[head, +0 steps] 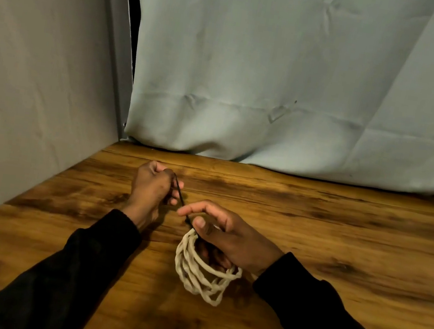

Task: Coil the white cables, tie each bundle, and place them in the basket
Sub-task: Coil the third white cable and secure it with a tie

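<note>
A coiled white cable bundle [201, 273] hangs from my right hand [227, 236] just above the wooden table [342, 225]. The lower fingers of that hand curl through the loops, while its thumb and forefinger meet the thin black tie [182, 201] at the top of the coil. The tie runs taut up and left to my left hand [153, 186], which grips its other end in a closed fist. No basket is in view.
A grey panel [39, 81] walls off the left side of the table. A pale blue cloth [307, 79] hangs along the back edge. Bare wood lies to the right of my hands and in front of them.
</note>
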